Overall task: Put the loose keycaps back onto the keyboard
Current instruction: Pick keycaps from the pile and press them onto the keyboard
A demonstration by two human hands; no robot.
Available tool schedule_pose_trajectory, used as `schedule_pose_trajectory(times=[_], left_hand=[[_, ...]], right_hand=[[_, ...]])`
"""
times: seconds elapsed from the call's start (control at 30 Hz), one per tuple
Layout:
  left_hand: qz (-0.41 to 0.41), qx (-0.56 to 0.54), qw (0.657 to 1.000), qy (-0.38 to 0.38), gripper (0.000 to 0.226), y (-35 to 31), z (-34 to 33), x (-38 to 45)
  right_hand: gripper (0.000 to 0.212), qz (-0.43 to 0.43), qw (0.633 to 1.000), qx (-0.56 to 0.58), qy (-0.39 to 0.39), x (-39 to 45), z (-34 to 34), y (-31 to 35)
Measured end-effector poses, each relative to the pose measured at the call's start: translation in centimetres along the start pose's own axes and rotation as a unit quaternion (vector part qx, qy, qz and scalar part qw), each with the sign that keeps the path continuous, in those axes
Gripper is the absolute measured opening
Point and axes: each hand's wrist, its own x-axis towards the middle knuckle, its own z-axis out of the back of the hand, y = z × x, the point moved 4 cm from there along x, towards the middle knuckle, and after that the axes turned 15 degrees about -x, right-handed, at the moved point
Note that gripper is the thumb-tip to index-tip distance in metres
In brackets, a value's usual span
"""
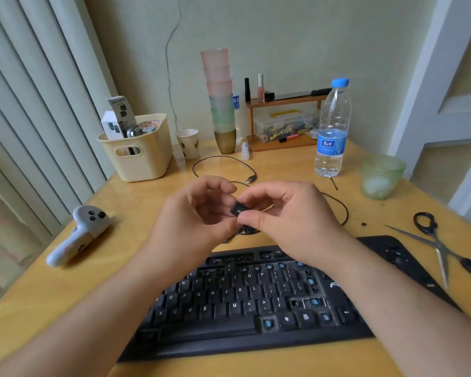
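A black keyboard (pixel 245 303) lies on the wooden desk in front of me, with several bare key sockets showing blue stems along its right side and top row. Above its far edge I hold a small black keycap (pixel 238 208) in the air. My right hand (pixel 280 213) pinches it between thumb and forefinger. My left hand (pixel 196 216) is right beside it with curled fingers, its thumb and fingertips touching the keycap's left end. More dark pieces lie under my hands, mostly hidden.
Scissors (pixel 441 246) lie open at the right of the keyboard. A green glass cup (pixel 379 176) and water bottle (pixel 332 129) stand behind them. A white controller (pixel 79 232) lies at left, a cream basket (pixel 138 148) behind it. A black cable (pixel 226 165) loops mid-desk.
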Motion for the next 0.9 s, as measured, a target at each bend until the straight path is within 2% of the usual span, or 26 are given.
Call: schedule_pose_trajectory(times=[0.17, 0.33, 0.6, 0.77, 0.9], left_hand=[[0.023, -0.077, 0.997, -0.01, 0.032, -0.3, 0.2, -1.0], [0.033, -0.076, 0.997, -0.01, 0.029, -0.4, 0.8, -1.5], [0.07, -0.047, 0.996, -0.012, 0.031, 0.0, 1.4, -2.2], [0.14, -0.117, 0.983, 0.015, 0.029, 0.1, 0.9, -2.1], [0.187, -0.17, 0.967, 0.027, 0.033, -0.3, 0.5, -1.4]], right_hand=[[0.029, 0.014, 1.0, 0.01, -0.026, 0.0, 0.1, 0.1], [0.029, 0.033, 0.999, 0.013, -0.024, 0.0, -0.2, 0.3], [0.032, 0.108, 0.992, -0.063, -0.017, -0.1, -0.5, 0.6], [0.04, 0.165, 0.978, -0.124, -0.032, -0.4, -0.4, 1.1], [0.037, 0.191, 0.966, -0.165, -0.05, -0.4, -0.3, 1.1]])
